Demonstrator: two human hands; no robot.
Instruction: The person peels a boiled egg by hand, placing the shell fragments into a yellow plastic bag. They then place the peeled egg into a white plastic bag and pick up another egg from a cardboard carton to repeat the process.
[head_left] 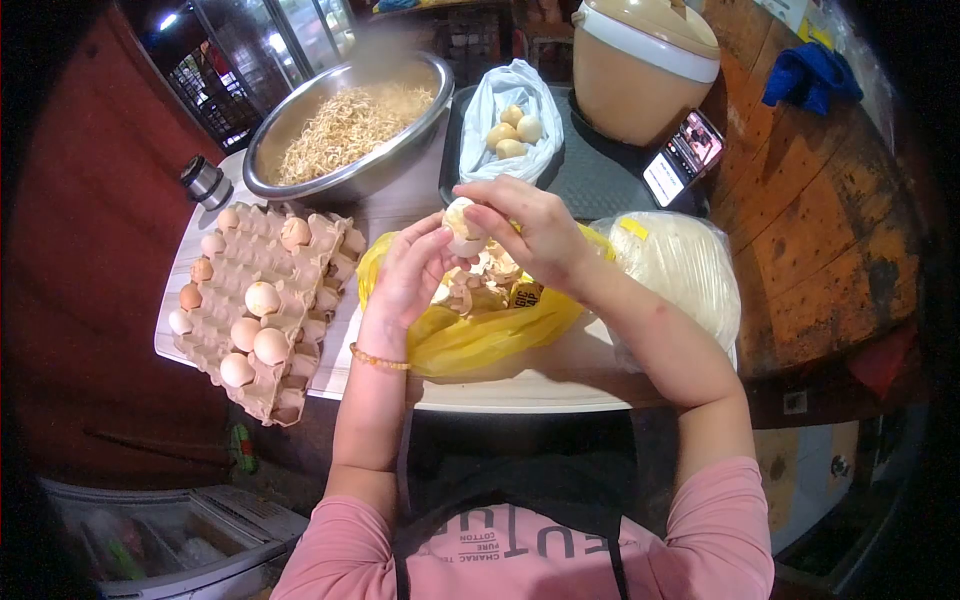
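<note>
Between my two hands is a partly peeled egg [461, 222], pale with bits of shell on it. My left hand [408, 268] grips it from the left and below, a beaded bracelet on that wrist. Fingers of my right hand [535, 228] press on its upper right side. Directly beneath is a yellow plastic bag [470, 345] spread wide, with broken eggshells [490, 280] inside. To the left lies a cardboard egg tray [225, 345] with several eggs in its cups. Several peeled eggs [510, 135] rest in a white plastic bag [548, 108] behind my hands.
A steel bowl [425, 75] of shredded, noodle-like food stands at the back left, beside a small dark jar [205, 183]. On the black tray [600, 185] are a beige cooler [640, 80] and a propped phone [683, 160]. A wrapped pale bundle [685, 285] sits right.
</note>
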